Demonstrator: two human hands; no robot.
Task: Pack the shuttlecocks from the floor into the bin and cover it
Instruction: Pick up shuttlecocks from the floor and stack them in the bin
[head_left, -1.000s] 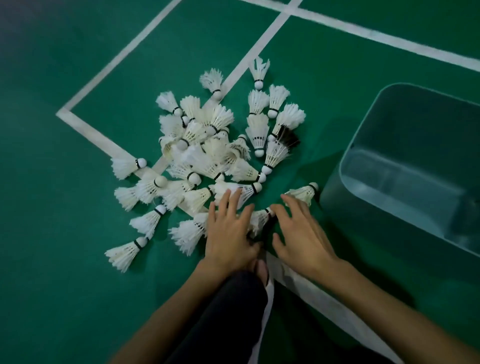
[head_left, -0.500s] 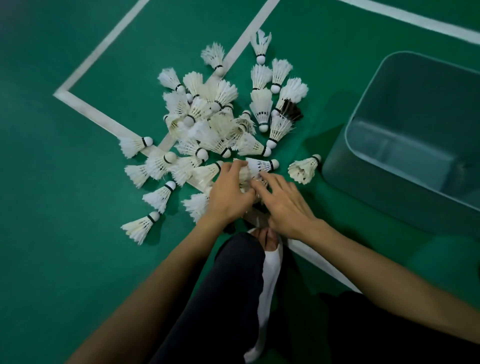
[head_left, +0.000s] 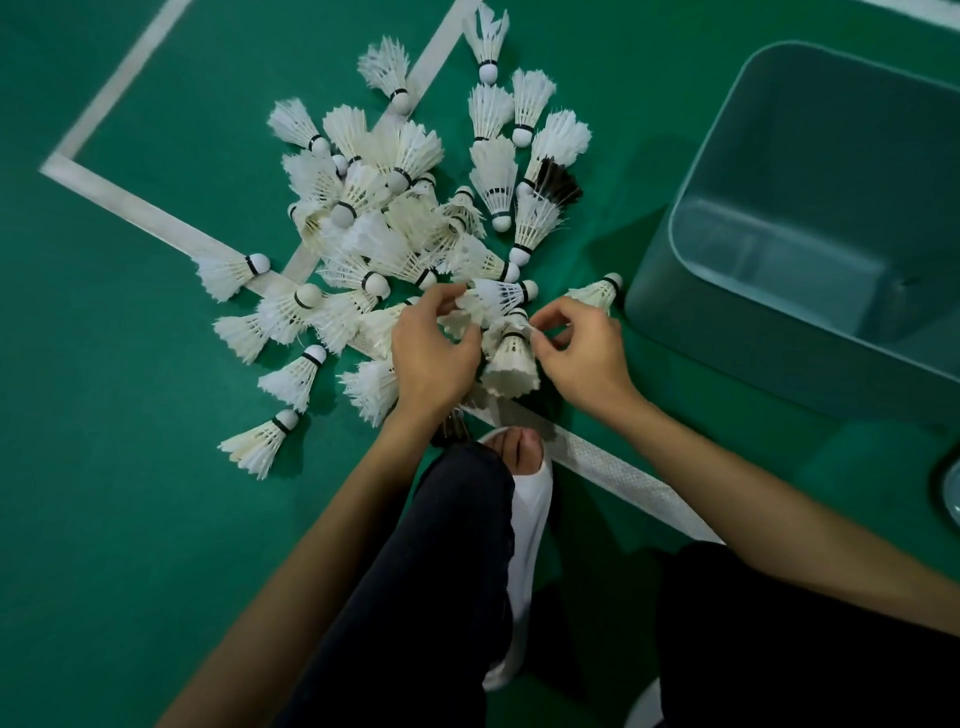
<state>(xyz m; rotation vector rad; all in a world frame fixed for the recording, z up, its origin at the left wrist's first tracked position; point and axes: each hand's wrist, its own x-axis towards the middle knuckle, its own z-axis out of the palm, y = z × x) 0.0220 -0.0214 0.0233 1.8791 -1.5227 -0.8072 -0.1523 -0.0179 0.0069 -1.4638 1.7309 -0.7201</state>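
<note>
Several white feather shuttlecocks (head_left: 395, 208) lie in a pile on the green court floor, one with dark feathers (head_left: 558, 184). My left hand (head_left: 434, 353) curls its fingers round the feather skirt of a white shuttlecock (head_left: 496, 297) at the pile's near edge. My right hand (head_left: 582, 353) pinches the upper part of another shuttlecock (head_left: 511, 364) that stands with its skirt toward me. The translucent grey-blue bin (head_left: 810, 218) stands open on the floor to the right, with nothing visible inside.
White court lines (head_left: 156, 218) cross under the pile and run toward my knees. My foot in a white slipper (head_left: 524, 467) rests just below my hands. A rounded object's edge (head_left: 950, 488) shows at the right border.
Both hands went from lying flat over the nearest shuttlecocks to closing on them and lifting them slightly. The camera has leaned in closer over the pile.
</note>
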